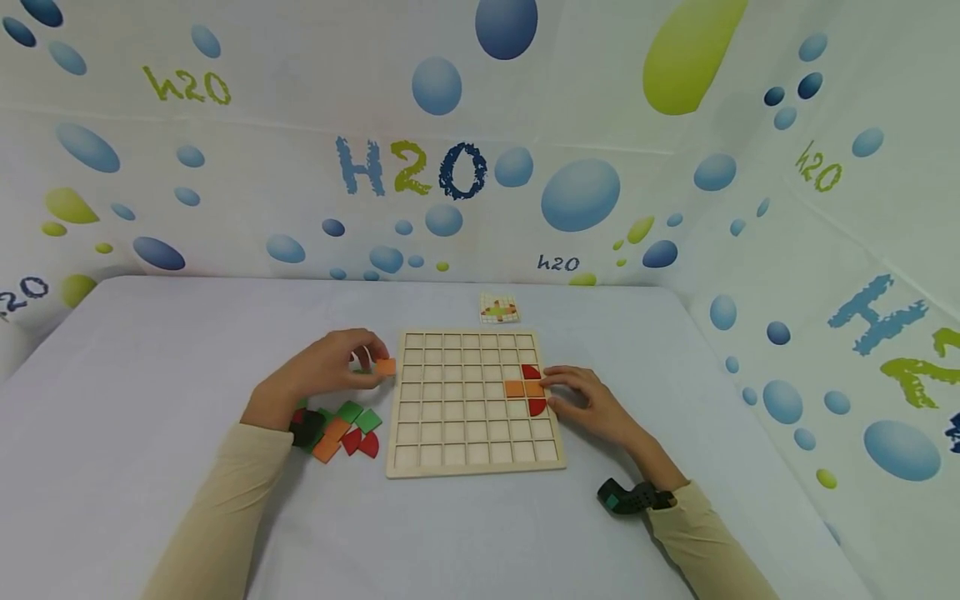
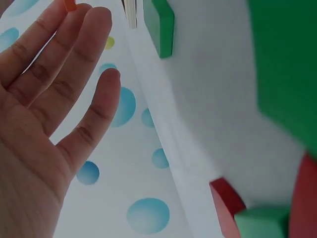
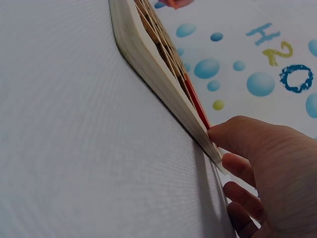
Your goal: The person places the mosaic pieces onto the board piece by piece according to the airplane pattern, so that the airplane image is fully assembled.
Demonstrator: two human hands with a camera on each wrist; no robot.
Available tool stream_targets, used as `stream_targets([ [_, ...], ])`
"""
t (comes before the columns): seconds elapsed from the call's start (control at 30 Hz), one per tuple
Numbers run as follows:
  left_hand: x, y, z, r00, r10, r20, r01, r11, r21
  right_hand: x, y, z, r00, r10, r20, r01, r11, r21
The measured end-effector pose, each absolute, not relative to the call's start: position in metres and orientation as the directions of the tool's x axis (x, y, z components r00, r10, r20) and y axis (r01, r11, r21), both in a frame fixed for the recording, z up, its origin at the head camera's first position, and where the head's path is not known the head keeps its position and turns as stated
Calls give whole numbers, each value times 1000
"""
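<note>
My left hand point(image 1: 328, 367) pinches an orange square tile point(image 1: 386, 367) beside the left rim of a wooden grid board point(image 1: 454, 410). In the left wrist view, only a bit of that orange tile point(image 2: 70, 5) shows at the fingertips. At the board's right rim, my right hand point(image 1: 588, 404) rests its thumb and fingertips, fingers loosely bent. By those fingertips, two orange square tiles point(image 1: 513, 389) lie side by side in the grid. A red quarter-round tile point(image 1: 530, 372) sits above the outer orange one, and another red tile point(image 1: 537, 407) below it.
Loose green tiles point(image 1: 368, 420), orange tiles point(image 1: 326, 450) and red tiles point(image 1: 368, 444) lie in a pile left of the board, partly behind my left wrist. A small pattern card point(image 1: 498, 308) lies beyond the board. A white cloth with printed drops point(image 1: 581, 195) hangs behind.
</note>
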State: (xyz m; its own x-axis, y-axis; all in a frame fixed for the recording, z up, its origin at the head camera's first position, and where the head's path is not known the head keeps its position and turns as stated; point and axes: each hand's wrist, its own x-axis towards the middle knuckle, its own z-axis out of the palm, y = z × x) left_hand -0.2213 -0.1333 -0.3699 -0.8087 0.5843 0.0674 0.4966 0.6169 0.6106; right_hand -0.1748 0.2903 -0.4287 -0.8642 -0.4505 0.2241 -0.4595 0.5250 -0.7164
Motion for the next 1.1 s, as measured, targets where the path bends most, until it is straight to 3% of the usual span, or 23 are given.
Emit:
stream_targets([
  [1.1, -222, -88, -364, -759, 651, -3, 526, 615, 587, -176, 290, -427, -867, -446, 220, -455, 532, -714],
])
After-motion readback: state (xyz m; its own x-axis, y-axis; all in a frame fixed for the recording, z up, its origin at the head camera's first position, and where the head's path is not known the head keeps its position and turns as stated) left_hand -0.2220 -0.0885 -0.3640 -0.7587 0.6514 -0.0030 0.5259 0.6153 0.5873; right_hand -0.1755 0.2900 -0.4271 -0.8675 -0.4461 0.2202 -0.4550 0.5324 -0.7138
